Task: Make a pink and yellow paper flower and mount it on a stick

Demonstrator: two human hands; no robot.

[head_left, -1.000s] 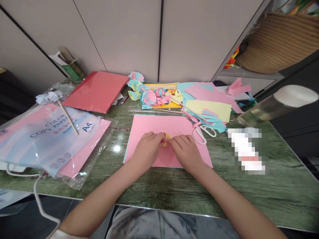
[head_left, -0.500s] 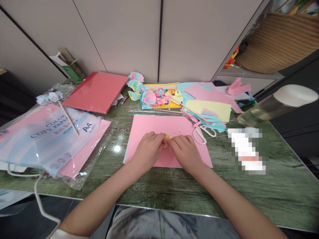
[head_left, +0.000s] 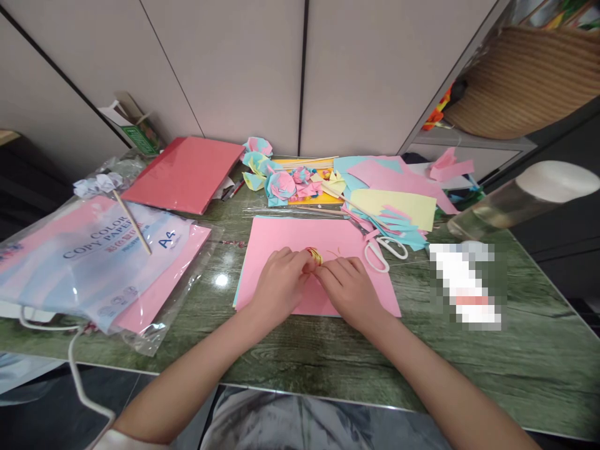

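Note:
Both my hands meet over a stack of pink paper (head_left: 276, 231), with blue edges showing under it. Between their fingertips is a small yellow-and-red bundle (head_left: 316, 255) that looks like coiled thread. My left hand (head_left: 284, 278) pinches its left side. At its lower right, the curled fingers of my right hand (head_left: 347, 284) close on it. The fingers hide much of the bundle. A thin loose strand (head_left: 336, 252) sticks up by my right fingers. White-handled scissors (head_left: 376, 257) lie at the stack's right edge, close to my right hand.
Paper flowers (head_left: 281, 185), cut paper strips (head_left: 400, 230) and thin sticks lie along the back. To the left are a red pack (head_left: 185, 175) and a plastic bag of coloured paper (head_left: 112, 256). A clear bottle (head_left: 504, 203) with a white cap stands at right.
The yellow-and-red bundle has turned in my fingers, so its curved, striped side shows more. My hands stay in nearly the same place; the view has shifted slightly.

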